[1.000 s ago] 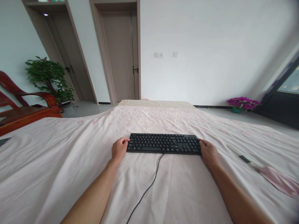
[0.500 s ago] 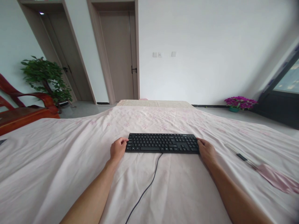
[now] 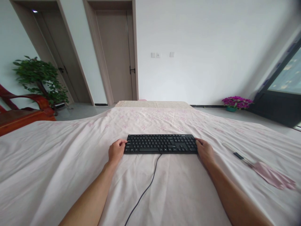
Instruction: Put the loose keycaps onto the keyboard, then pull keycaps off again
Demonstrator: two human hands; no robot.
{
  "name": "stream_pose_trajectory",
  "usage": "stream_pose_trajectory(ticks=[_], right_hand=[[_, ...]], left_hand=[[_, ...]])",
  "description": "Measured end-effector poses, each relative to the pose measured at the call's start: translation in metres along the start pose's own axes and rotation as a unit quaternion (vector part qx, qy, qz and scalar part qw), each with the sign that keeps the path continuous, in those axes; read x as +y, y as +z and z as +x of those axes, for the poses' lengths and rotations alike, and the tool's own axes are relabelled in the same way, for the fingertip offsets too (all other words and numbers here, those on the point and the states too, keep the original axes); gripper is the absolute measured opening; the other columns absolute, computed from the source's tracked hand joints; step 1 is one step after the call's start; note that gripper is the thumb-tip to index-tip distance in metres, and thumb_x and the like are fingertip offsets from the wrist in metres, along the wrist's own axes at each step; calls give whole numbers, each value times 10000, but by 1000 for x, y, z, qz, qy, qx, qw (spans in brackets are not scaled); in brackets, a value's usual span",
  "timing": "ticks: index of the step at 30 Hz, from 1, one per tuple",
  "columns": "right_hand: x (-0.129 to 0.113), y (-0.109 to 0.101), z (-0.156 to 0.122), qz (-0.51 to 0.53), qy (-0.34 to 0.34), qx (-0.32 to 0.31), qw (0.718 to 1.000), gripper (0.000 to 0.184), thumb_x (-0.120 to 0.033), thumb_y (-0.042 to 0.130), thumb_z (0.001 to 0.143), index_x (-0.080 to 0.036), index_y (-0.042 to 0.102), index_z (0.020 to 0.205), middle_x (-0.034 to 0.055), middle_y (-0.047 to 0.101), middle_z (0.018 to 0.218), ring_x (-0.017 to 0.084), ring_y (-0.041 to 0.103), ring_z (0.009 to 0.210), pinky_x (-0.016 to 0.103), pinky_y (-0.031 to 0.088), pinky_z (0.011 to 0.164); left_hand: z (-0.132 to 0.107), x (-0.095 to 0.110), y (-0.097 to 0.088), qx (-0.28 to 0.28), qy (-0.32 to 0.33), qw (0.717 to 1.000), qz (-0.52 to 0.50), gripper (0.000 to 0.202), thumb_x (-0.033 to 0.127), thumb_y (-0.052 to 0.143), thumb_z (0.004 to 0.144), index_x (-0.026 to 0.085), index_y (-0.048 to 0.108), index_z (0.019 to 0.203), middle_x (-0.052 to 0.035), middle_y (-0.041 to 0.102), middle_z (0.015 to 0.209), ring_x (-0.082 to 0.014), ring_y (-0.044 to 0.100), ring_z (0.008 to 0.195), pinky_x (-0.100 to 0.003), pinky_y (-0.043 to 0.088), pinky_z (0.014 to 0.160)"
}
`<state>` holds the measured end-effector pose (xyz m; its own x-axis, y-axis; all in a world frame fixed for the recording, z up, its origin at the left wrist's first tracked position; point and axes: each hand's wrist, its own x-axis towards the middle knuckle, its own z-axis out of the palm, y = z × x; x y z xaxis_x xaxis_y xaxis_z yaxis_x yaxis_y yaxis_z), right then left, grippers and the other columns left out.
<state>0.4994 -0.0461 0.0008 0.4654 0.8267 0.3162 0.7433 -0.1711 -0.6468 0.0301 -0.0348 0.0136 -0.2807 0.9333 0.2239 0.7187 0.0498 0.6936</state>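
Observation:
A black keyboard (image 3: 160, 144) lies lengthwise across the pale pink floral cloth (image 3: 183, 185) in front of me. Its black cable (image 3: 150, 185) leaves the near long edge and curves toward me, out of the bottom of the view. My left hand (image 3: 116, 150) is closed on the keyboard's left end, thumb and bent index finger pressed at the edge. At the opposite end, my right hand (image 3: 205, 151) grips the right edge with its thumb near the top; its other fingers are mostly hidden underneath or behind. Both forearms reach in from the lower corners.
To the right lies a pink cloth item (image 3: 274, 175) on a thin stick with a dark clip (image 3: 238, 155). Beyond the cloth are a reddish wooden chair (image 3: 39, 106), a green potted plant (image 3: 42, 75), a door (image 3: 115, 56) and purple flowers (image 3: 237, 103).
The whole scene has shifted slightly left in view, as the camera turned a little to the right. Both hands keep their hold on the keyboard, which looks unmoved on the cloth.

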Motion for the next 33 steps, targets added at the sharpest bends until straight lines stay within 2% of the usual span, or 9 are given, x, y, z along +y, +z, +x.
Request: stream_pose_trajectory(ticks=[16,33], right_hand=[[8,4,4,-2,-5,9,1000,451,-391,417,838,-181,687,1132,93,709,1038,258,627,954,329,442,831],[-3,-2,0,-9,1,-7,1000,459,-383,411,842,-172,681,1148,108,708,1025,266,626,961,328,437,804]], left_hand=[[1,-3,2,2,6,1000,-3,213,315,508,793,315,703,879,39,720,889,-177,630,794,-264,428,699],[0,-1,2,1,0,1000,6,216,287,501,806,303,699,889,28,723,886,-167,637,795,-253,442,710]])
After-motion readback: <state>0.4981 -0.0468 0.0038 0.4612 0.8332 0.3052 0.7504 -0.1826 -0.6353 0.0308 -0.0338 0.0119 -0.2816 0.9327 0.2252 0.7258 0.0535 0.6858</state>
